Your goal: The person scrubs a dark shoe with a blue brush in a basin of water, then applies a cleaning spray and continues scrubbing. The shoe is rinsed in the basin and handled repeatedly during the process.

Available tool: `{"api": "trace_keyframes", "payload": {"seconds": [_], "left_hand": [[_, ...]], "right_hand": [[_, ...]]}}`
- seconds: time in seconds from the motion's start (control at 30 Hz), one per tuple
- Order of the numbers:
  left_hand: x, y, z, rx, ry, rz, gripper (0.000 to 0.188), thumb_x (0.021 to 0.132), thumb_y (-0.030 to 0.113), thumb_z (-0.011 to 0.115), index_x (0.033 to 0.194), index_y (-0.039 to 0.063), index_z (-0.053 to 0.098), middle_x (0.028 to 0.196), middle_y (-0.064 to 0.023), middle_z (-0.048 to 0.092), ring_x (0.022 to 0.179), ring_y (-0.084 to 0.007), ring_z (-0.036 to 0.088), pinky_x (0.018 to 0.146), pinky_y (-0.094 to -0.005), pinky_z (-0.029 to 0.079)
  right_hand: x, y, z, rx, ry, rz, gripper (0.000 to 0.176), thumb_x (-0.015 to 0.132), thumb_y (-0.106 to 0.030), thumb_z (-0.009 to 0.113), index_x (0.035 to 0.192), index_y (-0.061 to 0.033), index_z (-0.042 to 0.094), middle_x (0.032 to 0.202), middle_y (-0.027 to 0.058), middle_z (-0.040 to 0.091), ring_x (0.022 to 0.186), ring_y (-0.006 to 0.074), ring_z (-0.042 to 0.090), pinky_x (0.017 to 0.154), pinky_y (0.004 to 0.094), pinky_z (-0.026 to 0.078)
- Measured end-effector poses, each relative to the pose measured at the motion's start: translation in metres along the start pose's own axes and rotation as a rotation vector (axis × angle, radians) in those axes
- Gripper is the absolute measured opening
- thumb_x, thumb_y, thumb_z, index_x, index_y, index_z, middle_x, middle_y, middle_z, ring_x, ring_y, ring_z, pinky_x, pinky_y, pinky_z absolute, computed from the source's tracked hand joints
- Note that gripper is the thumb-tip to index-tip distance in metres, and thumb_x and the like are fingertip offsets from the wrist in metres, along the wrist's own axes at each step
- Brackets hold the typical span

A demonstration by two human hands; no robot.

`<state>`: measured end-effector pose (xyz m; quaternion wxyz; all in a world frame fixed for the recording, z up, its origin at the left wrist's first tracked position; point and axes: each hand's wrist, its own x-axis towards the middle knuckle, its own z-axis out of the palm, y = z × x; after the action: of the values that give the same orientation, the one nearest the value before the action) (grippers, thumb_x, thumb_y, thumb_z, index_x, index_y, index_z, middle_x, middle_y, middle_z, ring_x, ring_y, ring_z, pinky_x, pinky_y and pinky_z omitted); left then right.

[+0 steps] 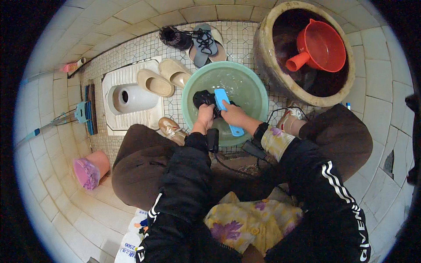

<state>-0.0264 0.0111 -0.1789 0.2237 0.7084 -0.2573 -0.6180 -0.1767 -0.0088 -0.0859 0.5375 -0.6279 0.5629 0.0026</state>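
Observation:
A pale green plastic basin [260, 95] of cloudy water stands on the floor between my knees. Over it, my left hand [206, 115] grips a wet black item [203, 98], seemingly a shoe, partly hidden by my hands. My right hand [235, 115] is closed around a blue plastic scrubbing brush [221, 95]. The brush's bristle side lies against the black item, and its handle end slants toward me.
A squat toilet [108, 118] with beige slippers [154, 83] is at left. Beyond the basin lie a black shoe [174, 37] and grey insoles [201, 54]. A ceramic vat [263, 56] holds a red dipper [324, 46]. Cabled black devices [213, 140] hang at my wrists.

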Motion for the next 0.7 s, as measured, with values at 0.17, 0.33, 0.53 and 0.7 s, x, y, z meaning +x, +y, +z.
{"api": "trace_keyframes", "payload": {"seconds": [0.17,0.33,0.53,0.7], "left_hand": [[-0.003,-0.01,-0.002,-0.028,0.111,0.072,0.017,0.082,0.014,0.054,0.073,-0.001,0.056,0.057,-0.0095,0.054,0.045,-0.0195,0.051,0.042,-0.0343,0.037],[-0.016,-0.001,0.0,-0.177,0.11,-0.154,0.024,0.081,0.016,0.057,0.064,0.001,0.049,0.05,-0.0079,0.045,0.04,-0.0195,0.045,0.038,-0.0347,0.035],[-0.012,0.0,0.006,-0.273,0.193,-0.186,0.021,0.08,0.012,0.055,0.062,0.001,0.049,0.052,-0.0077,0.045,0.038,-0.0203,0.042,0.037,-0.0353,0.033],[0.0,-0.009,0.005,-0.223,0.046,-0.046,0.02,0.078,0.01,0.053,0.061,0.002,0.05,0.05,-0.0081,0.046,0.038,-0.0209,0.043,0.037,-0.0352,0.033]], "right_hand": [[0.016,0.027,0.015,-0.14,-0.2,0.065,0.064,0.082,-0.027,0.042,0.136,0.0012,0.022,0.09,0.0281,0.06,0.08,0.0416,0.059,0.073,0.0489,0.045],[0.052,0.064,-0.007,-0.017,0.066,0.199,0.064,0.081,-0.031,0.047,0.135,-0.0013,0.031,0.109,0.029,0.054,0.095,0.0406,0.055,0.081,0.042,0.044],[0.027,0.059,-0.004,0.048,-0.186,0.041,0.066,0.079,-0.026,0.047,0.137,-0.002,0.026,0.109,0.0303,0.054,0.099,0.0409,0.054,0.085,0.0419,0.042],[0.007,0.019,0.008,-0.083,-0.213,0.059,0.065,0.082,-0.026,0.043,0.14,-0.0077,0.019,0.089,0.0263,0.06,0.077,0.0376,0.059,0.071,0.0428,0.045]]}}
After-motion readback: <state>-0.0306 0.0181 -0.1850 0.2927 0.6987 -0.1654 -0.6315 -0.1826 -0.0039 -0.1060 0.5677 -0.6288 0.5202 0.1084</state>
